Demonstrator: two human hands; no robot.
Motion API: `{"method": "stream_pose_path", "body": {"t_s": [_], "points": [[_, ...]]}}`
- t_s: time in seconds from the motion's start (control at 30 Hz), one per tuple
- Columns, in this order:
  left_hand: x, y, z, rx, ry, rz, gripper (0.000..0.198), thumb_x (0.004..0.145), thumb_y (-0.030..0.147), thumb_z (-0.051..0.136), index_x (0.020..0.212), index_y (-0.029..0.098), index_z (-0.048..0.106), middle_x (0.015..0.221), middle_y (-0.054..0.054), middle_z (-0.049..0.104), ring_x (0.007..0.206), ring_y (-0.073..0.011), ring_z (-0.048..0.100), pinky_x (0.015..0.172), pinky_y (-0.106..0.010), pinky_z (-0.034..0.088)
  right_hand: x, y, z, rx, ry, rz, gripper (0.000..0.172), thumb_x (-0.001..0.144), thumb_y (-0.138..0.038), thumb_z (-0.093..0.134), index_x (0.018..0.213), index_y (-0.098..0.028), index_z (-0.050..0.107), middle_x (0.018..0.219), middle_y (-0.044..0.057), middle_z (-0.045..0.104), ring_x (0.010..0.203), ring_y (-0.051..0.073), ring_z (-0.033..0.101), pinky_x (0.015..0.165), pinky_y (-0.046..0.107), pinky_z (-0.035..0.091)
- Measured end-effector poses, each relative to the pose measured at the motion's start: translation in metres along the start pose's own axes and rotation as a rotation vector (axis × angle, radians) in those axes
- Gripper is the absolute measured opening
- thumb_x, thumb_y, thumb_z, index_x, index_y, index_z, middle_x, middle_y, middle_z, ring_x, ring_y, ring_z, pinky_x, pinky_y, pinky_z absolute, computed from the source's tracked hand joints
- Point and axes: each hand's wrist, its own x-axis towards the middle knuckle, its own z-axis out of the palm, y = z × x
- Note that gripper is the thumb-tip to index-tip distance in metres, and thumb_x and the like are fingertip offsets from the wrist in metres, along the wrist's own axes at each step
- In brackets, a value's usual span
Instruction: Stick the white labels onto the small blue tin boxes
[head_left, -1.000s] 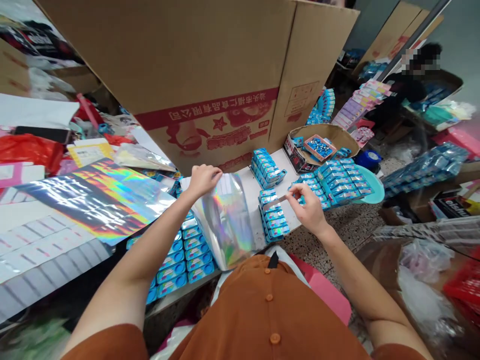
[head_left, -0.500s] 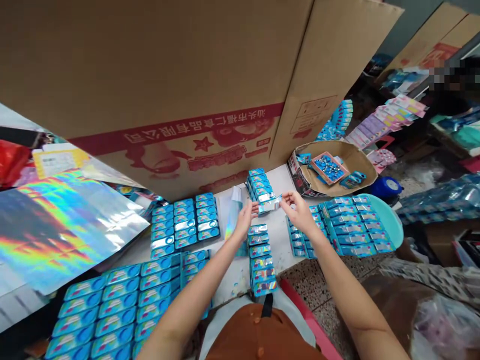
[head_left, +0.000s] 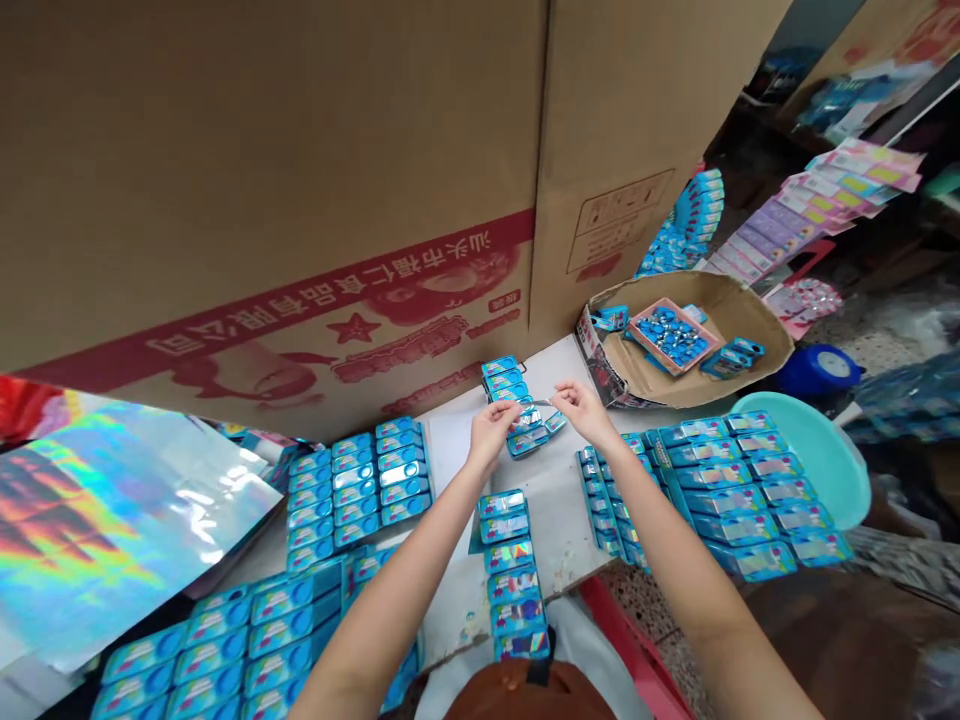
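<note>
Left hand (head_left: 491,435) and right hand (head_left: 585,410) pinched a thin silver strip (head_left: 541,403), fingers nearly closed, just above a stack of blue tins (head_left: 506,385); a slipped pinch could topple the stack.

The left hand (head_left: 491,437) and right hand (head_left: 583,412) have come more close, now holding a thin silver strip (head_left: 540,403) between them at twelve o'clock.

Hands (head_left: 492,436) holding silvery strip (head_left: 540,403) above blue boxes (head_left: 504,381)

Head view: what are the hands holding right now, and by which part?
A narrow silvery strip, pinched by its two ends, one in the fingertips of the left hand, one in the right hand.
</note>
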Motion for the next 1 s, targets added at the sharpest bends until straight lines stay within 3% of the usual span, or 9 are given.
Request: {"method": "stream_pose_path", "body": {"t_s": [0.23, 0.5, 1.0], "points": [[0.027, -0.012, 0.006, 0.255, 0.096, -0.038, 0.024, 0.06, 0.034, 0.074, 0.071, 0.013, 0.067, 0.057, -0.001, 0.062, 0.052, -0.0107, 0.053, 0.052, -0.022, 0.041, 0.038, 0.035, 0.004, 0.089, -0.003, 0.212, 0.026, 0.064, -0.031, 0.064, 0.084, -0.02, 0.052, 0.064, -0.006, 0.056, 0.058, 0.011, 0.05, 0.058, 0.024, 0.037], [0.051, -0.031, 0.006, 0.523, 0.176, -0.021, 0.017, 0.068, 0.03, 0.066, 0.075, 0.015, 0.068, 0.068, -0.003, 0.067, 0.063, -0.0151, 0.061, 0.059, -0.024, 0.042, 0.063, 0.061, 0.011, 0.135, -0.009, 0.372, 0.028, 0.059, -0.021, 0.072, 0.08, -0.019, 0.054, 0.065, -0.004, 0.058, 0.061, 0.011, 0.053, 0.061, 0.024, 0.039], [0.046, -0.035, 0.011, 0.846, 0.227, 0.08, 0.013, 0.076, 0.03, 0.061, 0.078, 0.019, 0.068, 0.076, -0.003, 0.07, 0.07, -0.0164, 0.064, 0.066, -0.025, 0.045, 0.065, 0.083, 0.015, 0.204, -0.041, 0.513, 0.025, 0.061, -0.015, 0.072, 0.082, -0.017, 0.058, 0.066, -0.001, 0.063, 0.062, 0.012, 0.055, 0.057, 0.022, 0.037]]}}
